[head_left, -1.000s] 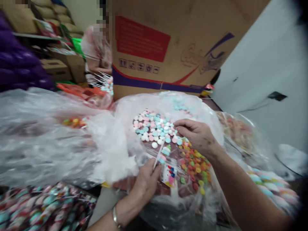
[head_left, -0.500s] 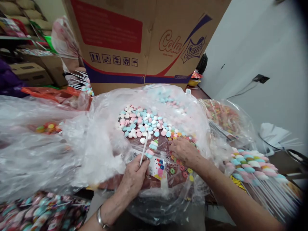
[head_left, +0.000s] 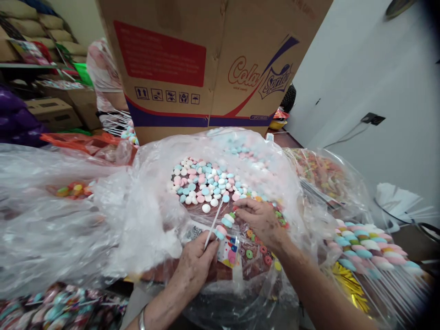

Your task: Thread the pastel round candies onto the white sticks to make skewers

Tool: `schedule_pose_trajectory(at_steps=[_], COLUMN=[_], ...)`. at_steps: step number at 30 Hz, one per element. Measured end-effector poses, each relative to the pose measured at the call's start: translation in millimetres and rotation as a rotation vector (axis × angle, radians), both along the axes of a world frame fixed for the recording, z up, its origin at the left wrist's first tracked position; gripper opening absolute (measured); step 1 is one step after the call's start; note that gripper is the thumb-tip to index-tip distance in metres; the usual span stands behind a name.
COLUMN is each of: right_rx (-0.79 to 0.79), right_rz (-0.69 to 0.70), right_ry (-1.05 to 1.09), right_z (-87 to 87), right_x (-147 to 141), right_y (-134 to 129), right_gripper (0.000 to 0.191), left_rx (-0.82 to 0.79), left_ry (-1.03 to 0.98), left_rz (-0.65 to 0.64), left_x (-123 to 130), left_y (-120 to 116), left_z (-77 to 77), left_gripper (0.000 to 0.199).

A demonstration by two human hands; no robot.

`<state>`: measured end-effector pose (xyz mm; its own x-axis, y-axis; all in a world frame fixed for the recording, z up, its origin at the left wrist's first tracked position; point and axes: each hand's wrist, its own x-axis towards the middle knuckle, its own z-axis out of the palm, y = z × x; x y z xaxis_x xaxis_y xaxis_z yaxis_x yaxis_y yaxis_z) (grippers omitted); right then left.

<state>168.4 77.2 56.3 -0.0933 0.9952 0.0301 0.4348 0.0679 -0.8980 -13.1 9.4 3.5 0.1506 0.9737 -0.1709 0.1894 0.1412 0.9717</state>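
My left hand point(head_left: 199, 256) is closed around a thin white stick point(head_left: 213, 224) and the lower end of a candy skewer point(head_left: 227, 221). Pink, blue, white and green pieces are threaded on this skewer, which tilts up to the right. At its top end, my right hand point(head_left: 264, 221) has its thumb and fingers pinched together; whatever they hold is too small to make out. Beyond both hands lies a spread of pastel candies point(head_left: 202, 181). Small ring candies point(head_left: 263, 250) are scattered below and beside my right hand.
Clear plastic sheeting point(head_left: 147, 215) surrounds the candies. A large cardboard box point(head_left: 215, 68) stands behind them. Finished candy skewers point(head_left: 371, 243) lie at right, beside a bag of colourful candy point(head_left: 319, 169). A printed card point(head_left: 228, 251) lies under my hands. Another person point(head_left: 105, 78) is at back left.
My right hand has moved from the ring candies up and left to the skewer's tip. My left hand still grips the stick and skewer. The view has tilted slightly upward.
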Motion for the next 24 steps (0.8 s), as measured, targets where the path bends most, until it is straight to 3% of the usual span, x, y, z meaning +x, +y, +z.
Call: schedule_pose_trajectory(at_steps=[5,17,21,24], right_rx=[0.183,0.407,0.383,0.273], right_rz=[-0.01,0.156,0.197,0.219], right_ry=[-0.138,-0.135,-0.125,-0.009], right_z=[1.7,-12.2,-14.8,-12.8], right_x=[-4,-5,-9,-7], right_y=[-7,-22,-23,-16], right_gripper=[0.023,0.023,0.024,0.021], left_rx=[0.039,0.001,-0.001,0.004], left_ry=[0.041,0.049,0.053,0.019], left_rz=[0.022,0.072,0.102,0.135], left_x=[1,0,-1,-1], left_y=[0,0,0,1], left_z=[0.2,-2.0,-3.3,-8.5], left_gripper=[0.025,0.026,0.028,0.03])
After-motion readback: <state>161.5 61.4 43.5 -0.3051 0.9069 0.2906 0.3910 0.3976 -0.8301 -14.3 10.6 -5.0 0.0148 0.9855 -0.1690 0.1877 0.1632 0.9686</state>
